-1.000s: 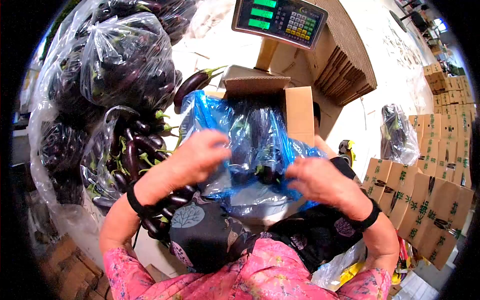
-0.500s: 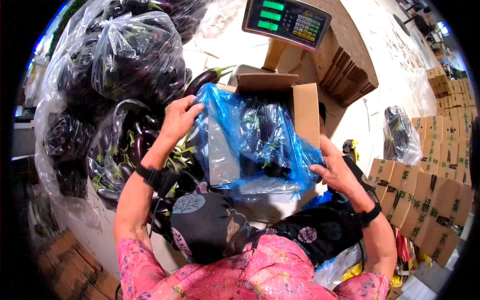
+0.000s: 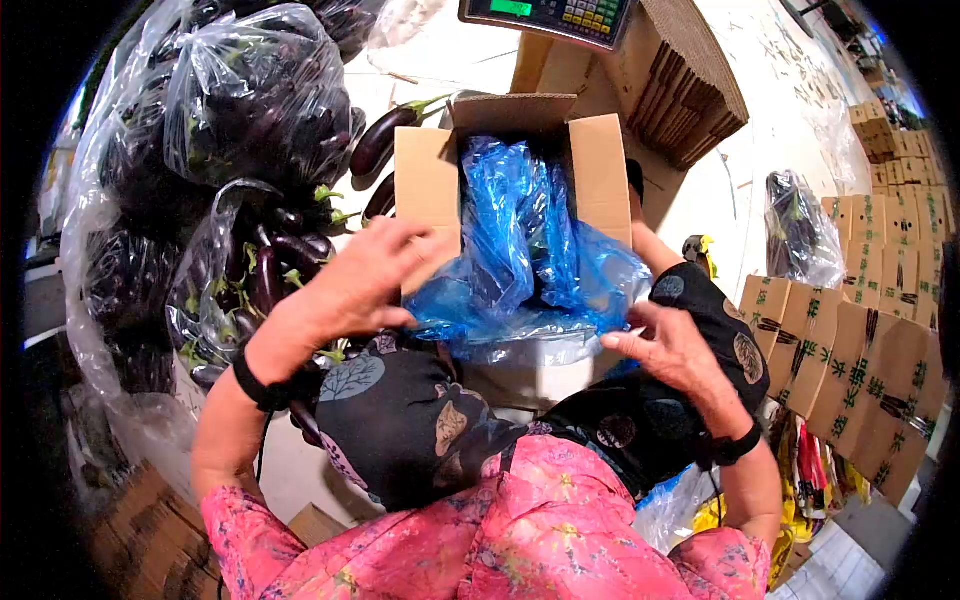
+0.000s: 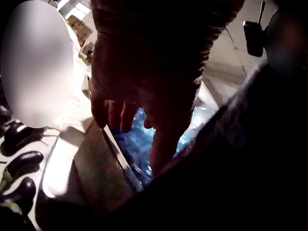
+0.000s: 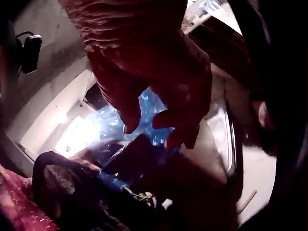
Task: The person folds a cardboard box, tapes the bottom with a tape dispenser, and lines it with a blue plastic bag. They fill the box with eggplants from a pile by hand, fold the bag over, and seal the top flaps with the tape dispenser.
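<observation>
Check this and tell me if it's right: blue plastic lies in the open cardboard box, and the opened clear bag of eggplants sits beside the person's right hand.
Wrong side: the head view shows the opened clear bag of eggplants beside the person's left hand, not the right hand. Blue plastic does lie in the open cardboard box.

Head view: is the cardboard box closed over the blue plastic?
No, its left flap and right flap are spread outward, and the blue plastic shows between them.

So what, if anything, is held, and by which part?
Nothing is visibly held: the left hand is spread at a carton flap, the right hand loosely parted by the blue plastic.
</observation>
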Available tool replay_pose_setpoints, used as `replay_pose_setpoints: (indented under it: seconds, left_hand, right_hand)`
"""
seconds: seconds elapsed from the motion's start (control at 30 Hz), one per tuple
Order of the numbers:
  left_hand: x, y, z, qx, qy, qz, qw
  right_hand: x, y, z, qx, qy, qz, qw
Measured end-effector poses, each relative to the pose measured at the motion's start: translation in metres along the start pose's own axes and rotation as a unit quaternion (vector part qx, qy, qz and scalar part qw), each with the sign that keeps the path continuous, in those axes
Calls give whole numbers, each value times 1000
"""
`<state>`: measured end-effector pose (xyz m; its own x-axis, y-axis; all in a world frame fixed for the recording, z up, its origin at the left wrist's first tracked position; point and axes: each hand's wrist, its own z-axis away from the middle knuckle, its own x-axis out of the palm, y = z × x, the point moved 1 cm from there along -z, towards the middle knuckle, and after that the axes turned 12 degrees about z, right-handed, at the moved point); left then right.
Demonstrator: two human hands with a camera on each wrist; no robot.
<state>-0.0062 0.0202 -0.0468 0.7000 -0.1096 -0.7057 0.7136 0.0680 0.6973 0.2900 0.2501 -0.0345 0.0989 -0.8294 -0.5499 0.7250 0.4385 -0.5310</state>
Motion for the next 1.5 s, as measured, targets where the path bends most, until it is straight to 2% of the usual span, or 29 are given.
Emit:
replay_pose_setpoints:
  seconds: [0.03,0.1,0.13,0.17,0.23,0.3,0.33,0.37,0.43,0.47,0.57,0.6,0.63,0.7,0.73,0.77,0.83,0.87,0.9,0.97,1.0,1.07,1.1,1.17,1.23,1.3,1.33,1.43,1.5]
  left_hand:
    - [4,10,-4,45,-23,-37,998]
    - [35,-1,-13,72,-137,-98,983]
    - [55,-17,-16,155,-87,-87,980]
    - [62,-19,-21,169,-74,-36,982]
    - [58,-16,-27,96,-96,32,990]
    - [49,-14,-32,86,13,224,971]
    - [39,-15,-37,86,51,239,966]
    - [22,-5,-43,35,45,290,955]
    - [8,-5,-63,-30,37,329,943]
    - [11,-7,-72,-1,78,337,938]
    - [14,4,-94,-26,17,368,929]
    - [20,13,-98,-72,-9,462,884]
    - [21,16,-99,-79,-32,376,923]
    - [49,-2,-92,36,17,208,977]
    - [54,-13,-96,3,-75,188,979]
    - [61,-18,-93,-6,-93,160,983]
    - [57,-17,-91,-65,-134,135,980]
    - [59,-22,-88,-19,-61,225,972]
    - [61,-28,-85,27,13,312,950]
    - [34,-21,-87,-34,32,366,930]
    - [30,-22,-88,-69,42,403,912]
    - [27,-12,-93,-78,60,464,880]
    - [40,-24,-97,-82,26,444,892]
    - [43,-7,-105,-55,-9,473,879]
    - [25,-2,-108,-33,24,329,944]
    - [6,4,-109,6,126,252,960]
    - [0,6,-113,82,194,128,969]
    - [9,-5,-127,130,77,-28,988]
    - [17,-19,-129,73,-16,-75,994]
  right_hand:
    - [11,0,1,59,-57,-62,995]
    - [43,-2,3,71,-85,-219,969]
    - [57,4,-5,71,-92,-272,955]
    - [69,12,-15,95,-74,-277,953]
    - [68,8,-15,63,-63,-329,940]
    - [41,-6,6,8,-138,-297,945]
    - [32,-16,13,9,-149,-337,930]
    - [15,-20,16,-1,-151,-341,928]
    - [-7,-25,-1,-44,-47,-370,927]
    - [-16,-28,-18,-68,-23,-373,925]
    - [-31,-49,-69,-118,0,-330,936]
    - [-27,-48,-86,-132,2,-349,928]
    - [-28,-53,-97,-131,-5,-352,927]
    - [-24,-63,-112,-127,-23,-358,925]
    - [-20,-70,-113,-137,-17,-367,920]
    - [-18,-74,-116,-156,-58,-364,916]
    - [-20,-73,-114,-180,-107,-185,960]
    - [-23,-69,-107,-199,-100,-14,975]
    - [-33,-91,-79,-145,-79,157,974]
    - [-20,-72,-65,-160,-6,334,929]
    - [-13,-62,-65,-135,7,325,936]
    - [7,-51,-78,-250,130,240,929]
    - [15,-48,-85,-305,192,193,913]
    - [33,-68,-101,-330,106,-41,937]
    - [50,-62,-125,-182,-6,-179,967]
    - [61,-56,-139,-202,5,-187,961]
    - [65,-54,-143,-211,10,-191,958]
    - [64,-45,-152,-261,6,-85,962]
    - [52,-39,-148,-260,-26,-40,964]
